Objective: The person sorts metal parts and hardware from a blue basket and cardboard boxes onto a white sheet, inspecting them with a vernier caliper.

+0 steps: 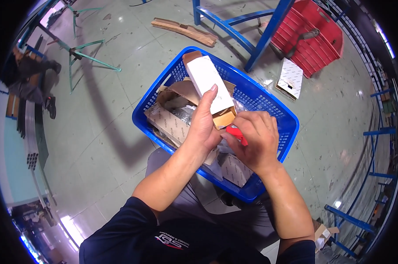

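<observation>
Fingers hide most of a red tool (237, 134), its kind hard to make out, in a person's right hand (258, 138), curled closed around it beside the open end of a white box (211, 81). The left hand (202, 125) grips the box, thumb on top, above a blue basket (269, 108) holding cardboard (167, 124).

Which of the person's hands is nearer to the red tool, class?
Right. The right hand is wrapped around the red tool; the left hand is just to its left, holding the white box.
</observation>
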`<control>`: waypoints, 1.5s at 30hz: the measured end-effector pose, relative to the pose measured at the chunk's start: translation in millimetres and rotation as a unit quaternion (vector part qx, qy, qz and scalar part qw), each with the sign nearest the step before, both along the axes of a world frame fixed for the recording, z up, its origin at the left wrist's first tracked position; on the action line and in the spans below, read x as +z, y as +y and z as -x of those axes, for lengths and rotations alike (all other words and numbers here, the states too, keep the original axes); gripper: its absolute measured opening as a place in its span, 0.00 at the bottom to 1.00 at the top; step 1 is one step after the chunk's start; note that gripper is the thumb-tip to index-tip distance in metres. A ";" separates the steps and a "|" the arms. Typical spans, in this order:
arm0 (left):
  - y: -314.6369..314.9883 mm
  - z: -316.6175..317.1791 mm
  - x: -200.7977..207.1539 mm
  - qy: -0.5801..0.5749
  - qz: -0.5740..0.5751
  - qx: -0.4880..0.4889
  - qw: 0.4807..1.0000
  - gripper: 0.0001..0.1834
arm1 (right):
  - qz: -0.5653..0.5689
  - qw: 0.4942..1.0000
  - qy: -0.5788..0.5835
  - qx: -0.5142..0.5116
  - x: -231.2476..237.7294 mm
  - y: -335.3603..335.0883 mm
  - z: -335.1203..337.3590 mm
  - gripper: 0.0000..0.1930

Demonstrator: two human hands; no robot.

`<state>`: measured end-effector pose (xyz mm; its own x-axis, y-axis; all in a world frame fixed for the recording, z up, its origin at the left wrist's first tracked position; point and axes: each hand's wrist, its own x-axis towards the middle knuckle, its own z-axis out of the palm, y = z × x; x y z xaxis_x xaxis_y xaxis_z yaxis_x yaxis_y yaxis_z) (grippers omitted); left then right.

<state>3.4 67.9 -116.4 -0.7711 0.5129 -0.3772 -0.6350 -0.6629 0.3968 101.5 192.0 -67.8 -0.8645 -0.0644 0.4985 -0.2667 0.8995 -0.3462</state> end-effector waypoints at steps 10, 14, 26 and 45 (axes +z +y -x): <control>7.6 -15.3 2.6 -0.016 -0.003 -0.022 1.000 0.31 | -0.003 1.000 0.015 -0.026 -10.3 0.5 -4.0 0.16; 12.1 -26.1 0.6 -0.006 -0.003 -0.002 1.000 0.27 | -0.021 0.995 0.015 -0.092 -9.6 -1.6 -5.2 0.18; 17.2 -31.5 -7.0 0.029 0.028 0.026 0.999 0.33 | 0.314 0.940 -0.077 -0.106 -26.4 2.1 -3.1 0.22; 11.3 -32.3 -7.4 0.010 -0.017 -0.006 1.000 0.28 | 0.241 0.970 -0.033 0.031 -27.9 20.4 -2.8 0.16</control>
<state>35.7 79.2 -123.8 -0.7719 0.5349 -0.3435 -0.6353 -0.6686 0.3865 104.3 212.4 -95.7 -0.8977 0.1095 0.4267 -0.2771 0.6127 -0.7401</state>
